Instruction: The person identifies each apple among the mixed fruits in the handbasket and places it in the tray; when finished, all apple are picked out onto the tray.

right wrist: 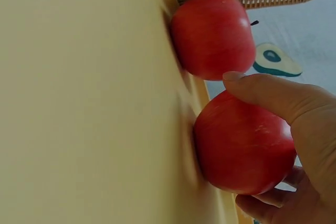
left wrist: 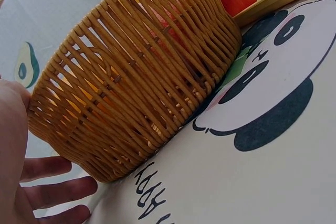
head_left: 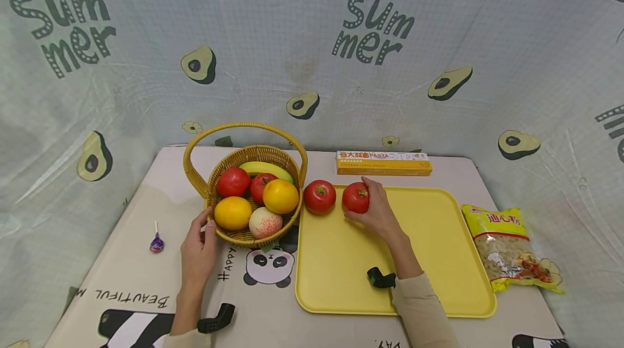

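Note:
My right hand (head_left: 377, 210) grips a red apple (right wrist: 244, 142) on the yellow tray (head_left: 341, 277), near its back edge. The thumb lies along the apple's side, and the other fingers reach round it, partly hidden. Just left of it on the tray sits a second red apple (head_left: 319, 197). At the left side of the wicker basket (head_left: 253, 238), my left hand (head_left: 199, 253) touches the rim, and several fingers (left wrist: 60, 190) stretch out beside the weave. Inside the basket lie a banana (head_left: 268, 168), red fruits (head_left: 233, 181), orange-yellow fruits (head_left: 280, 196) and a peach (head_left: 265, 223).
Behind the tray lies a pasta box (head_left: 383, 163). A bag of macaroni (head_left: 507, 250) rests against the tray's right edge. Far left on the printed tablecloth is a wrapped lollipop (head_left: 157, 243). The basket's tall handle (head_left: 244, 125) arches up. A printed curtain (head_left: 253, 39) hangs around the table.

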`<state>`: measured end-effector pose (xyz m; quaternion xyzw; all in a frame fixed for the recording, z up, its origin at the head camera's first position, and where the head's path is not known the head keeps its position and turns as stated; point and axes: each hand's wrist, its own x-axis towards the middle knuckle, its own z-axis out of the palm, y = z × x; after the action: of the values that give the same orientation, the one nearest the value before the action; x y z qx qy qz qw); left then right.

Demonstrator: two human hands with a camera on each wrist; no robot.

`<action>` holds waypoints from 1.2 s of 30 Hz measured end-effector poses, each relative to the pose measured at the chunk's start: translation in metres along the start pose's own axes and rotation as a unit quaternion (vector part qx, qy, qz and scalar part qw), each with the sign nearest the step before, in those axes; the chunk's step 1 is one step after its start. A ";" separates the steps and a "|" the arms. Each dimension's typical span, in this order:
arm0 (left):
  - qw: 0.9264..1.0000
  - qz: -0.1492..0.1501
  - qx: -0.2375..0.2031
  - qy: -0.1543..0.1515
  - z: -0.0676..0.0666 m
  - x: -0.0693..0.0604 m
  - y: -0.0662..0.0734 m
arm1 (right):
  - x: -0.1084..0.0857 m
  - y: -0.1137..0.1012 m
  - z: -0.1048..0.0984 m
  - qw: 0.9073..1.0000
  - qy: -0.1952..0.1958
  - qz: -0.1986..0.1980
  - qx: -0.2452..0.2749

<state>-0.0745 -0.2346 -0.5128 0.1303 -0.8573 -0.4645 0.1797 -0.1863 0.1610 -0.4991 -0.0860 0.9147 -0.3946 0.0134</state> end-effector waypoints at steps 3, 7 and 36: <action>1.000 -0.001 -0.001 -0.001 0.000 0.000 0.000 | -0.001 -0.004 -0.003 1.000 0.006 -0.003 -0.003; 1.000 -0.002 0.000 -0.003 0.000 0.000 0.000 | -0.001 -0.010 -0.009 1.000 0.015 -0.005 -0.003; 1.000 -0.006 0.002 -0.003 0.001 0.000 -0.002 | -0.007 -0.076 -0.022 0.993 0.036 -0.111 0.006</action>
<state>-0.0745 -0.2349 -0.5150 0.1344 -0.8579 -0.4644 0.1741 -0.1702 0.1267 -0.4287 -0.1725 0.8970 -0.4019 -0.0633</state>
